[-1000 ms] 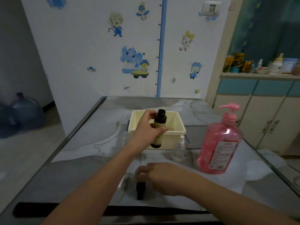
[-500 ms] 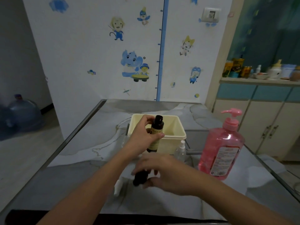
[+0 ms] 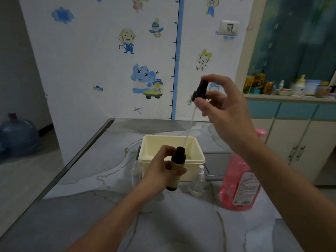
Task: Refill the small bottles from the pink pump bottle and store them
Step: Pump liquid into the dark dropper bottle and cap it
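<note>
My left hand (image 3: 161, 170) grips a small dark bottle (image 3: 177, 167) with a yellowish label, upright, its neck uncapped, in front of the cream box (image 3: 149, 153). My right hand (image 3: 221, 104) holds the black spray cap (image 3: 201, 90) high above it. The cap's thin clear tube (image 3: 189, 128) slants down and its tip is at the bottle's mouth. A pink pump bottle (image 3: 238, 186) stands at the right, partly hidden behind my right forearm. A small clear spray bottle (image 3: 198, 180) stands by the box, and another clear bottle (image 3: 136, 172) stands left of the box.
The marble-patterned table (image 3: 91, 206) has a metal edge running along its left side. A cabinet (image 3: 294, 148) with jars on top stands at the right. A large water jug (image 3: 18, 135) sits on the floor at the left. The wall behind carries cartoon stickers.
My right hand picked the black spray cap off the table and lifted it high above the dark bottle, bringing the tube's tip to the neck. My left hand kept holding the bottle.
</note>
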